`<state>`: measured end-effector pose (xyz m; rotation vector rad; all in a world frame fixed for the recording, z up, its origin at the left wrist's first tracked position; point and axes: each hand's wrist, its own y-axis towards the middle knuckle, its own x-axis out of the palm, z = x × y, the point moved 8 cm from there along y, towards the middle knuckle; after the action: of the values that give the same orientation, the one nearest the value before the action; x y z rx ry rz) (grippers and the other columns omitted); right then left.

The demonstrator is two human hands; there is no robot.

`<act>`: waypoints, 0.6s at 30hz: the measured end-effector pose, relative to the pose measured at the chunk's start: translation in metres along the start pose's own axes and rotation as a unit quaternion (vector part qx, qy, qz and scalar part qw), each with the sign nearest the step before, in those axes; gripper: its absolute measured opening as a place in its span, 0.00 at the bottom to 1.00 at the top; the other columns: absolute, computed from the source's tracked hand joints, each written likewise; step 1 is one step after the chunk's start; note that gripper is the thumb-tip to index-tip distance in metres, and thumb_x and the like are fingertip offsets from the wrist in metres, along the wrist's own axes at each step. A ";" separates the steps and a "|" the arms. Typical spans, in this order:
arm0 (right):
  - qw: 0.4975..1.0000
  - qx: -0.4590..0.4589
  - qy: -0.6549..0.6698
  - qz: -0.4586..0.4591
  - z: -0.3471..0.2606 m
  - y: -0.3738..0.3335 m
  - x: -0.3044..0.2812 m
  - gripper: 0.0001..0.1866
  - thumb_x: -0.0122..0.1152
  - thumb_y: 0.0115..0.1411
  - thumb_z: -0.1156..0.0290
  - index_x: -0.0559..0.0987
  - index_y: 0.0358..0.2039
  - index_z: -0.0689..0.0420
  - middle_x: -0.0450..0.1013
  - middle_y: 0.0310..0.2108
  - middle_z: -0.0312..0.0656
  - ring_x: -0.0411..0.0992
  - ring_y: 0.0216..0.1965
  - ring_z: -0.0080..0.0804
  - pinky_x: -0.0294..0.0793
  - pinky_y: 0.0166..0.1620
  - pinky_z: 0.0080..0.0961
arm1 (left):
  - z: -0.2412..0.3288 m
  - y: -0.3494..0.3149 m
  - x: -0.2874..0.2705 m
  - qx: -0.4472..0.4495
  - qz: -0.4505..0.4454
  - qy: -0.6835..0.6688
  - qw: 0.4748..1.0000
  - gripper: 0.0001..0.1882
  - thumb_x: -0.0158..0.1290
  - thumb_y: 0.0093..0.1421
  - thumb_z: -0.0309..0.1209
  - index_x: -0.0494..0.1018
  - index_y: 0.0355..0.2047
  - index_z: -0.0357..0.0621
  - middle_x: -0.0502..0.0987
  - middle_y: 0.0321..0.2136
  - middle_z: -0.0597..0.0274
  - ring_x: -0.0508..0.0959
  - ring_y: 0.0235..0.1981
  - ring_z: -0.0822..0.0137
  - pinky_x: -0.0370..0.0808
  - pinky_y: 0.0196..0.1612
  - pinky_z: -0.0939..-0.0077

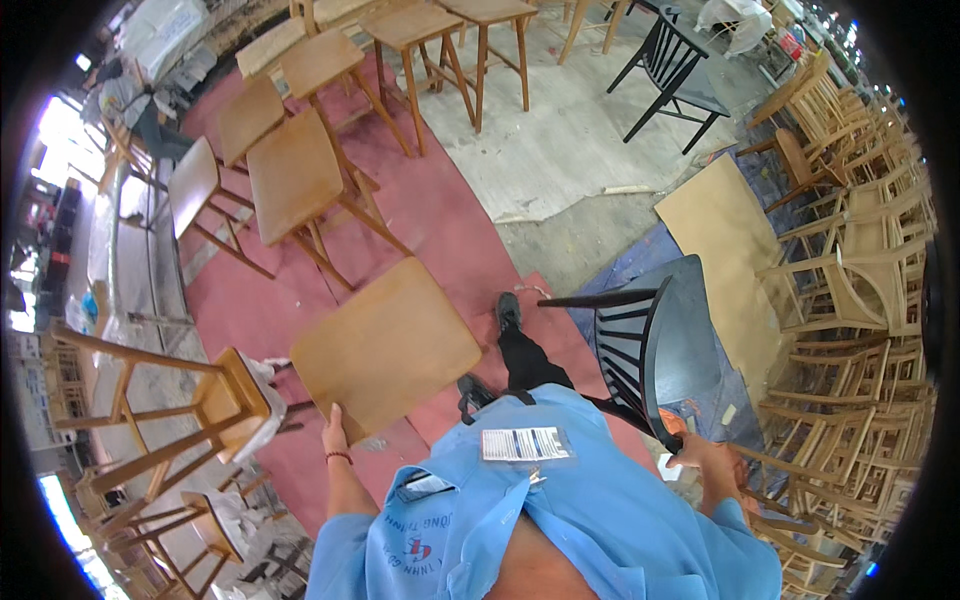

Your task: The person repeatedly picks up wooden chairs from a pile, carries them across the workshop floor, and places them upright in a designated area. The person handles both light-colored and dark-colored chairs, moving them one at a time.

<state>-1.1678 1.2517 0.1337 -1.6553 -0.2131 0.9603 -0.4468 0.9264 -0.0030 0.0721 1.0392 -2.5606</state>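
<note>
My left hand (337, 432) grips the near edge of a brown wooden stool (388, 345). Its square seat faces up, and most of its legs are hidden under the seat. On the other side, my right hand (700, 456) is closed round the end of the curved top rail of a black spindle-back chair (655, 345). The chair's dark seat lies beyond its spindles, to the right. Between stool and chair, my feet in dark shoes (509, 312) are on the red floor sheet.
Several similar stools (300, 172) stand ahead on the red sheet (450, 215). Another black chair (672, 80) is at the far right, past a cardboard sheet (728, 225). Unfinished wooden chairs (850, 290) are stacked along the right. An overturned wooden piece (228, 405) lies left; a person (150, 115) is far left.
</note>
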 end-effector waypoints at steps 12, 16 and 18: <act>0.894 -0.320 0.251 0.187 -0.430 0.154 -0.200 0.36 0.58 0.53 0.47 0.72 0.49 0.68 0.71 0.47 0.59 0.70 0.51 0.47 0.68 0.52 0.35 | 0.069 -0.076 0.160 0.081 -0.072 0.027 0.994 0.21 0.55 0.57 0.33 0.69 0.47 0.32 0.76 0.40 0.55 0.77 0.40 0.62 0.75 0.42 0.69; 0.848 -0.224 0.476 -0.057 -0.457 0.237 -0.161 0.36 0.62 0.52 0.50 0.71 0.48 0.73 0.71 0.48 0.56 0.69 0.51 0.45 0.68 0.52 0.34 | 0.111 -0.090 0.192 0.141 0.015 0.100 0.985 0.22 0.58 0.55 0.33 0.71 0.46 0.31 0.76 0.40 0.55 0.76 0.40 0.65 0.73 0.44 0.69; 0.842 -0.194 0.498 -0.081 -0.455 0.253 -0.169 0.35 0.63 0.52 0.52 0.72 0.47 0.74 0.72 0.46 0.55 0.71 0.48 0.44 0.69 0.50 0.34 | 0.145 -0.092 0.200 0.138 0.028 0.085 0.986 0.21 0.57 0.55 0.33 0.71 0.46 0.31 0.76 0.40 0.55 0.76 0.40 0.65 0.74 0.44 0.69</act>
<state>-1.0532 0.7340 -0.0039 -2.2558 0.1790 -0.1758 -0.6524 0.8235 0.1264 0.3926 0.7184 -2.6668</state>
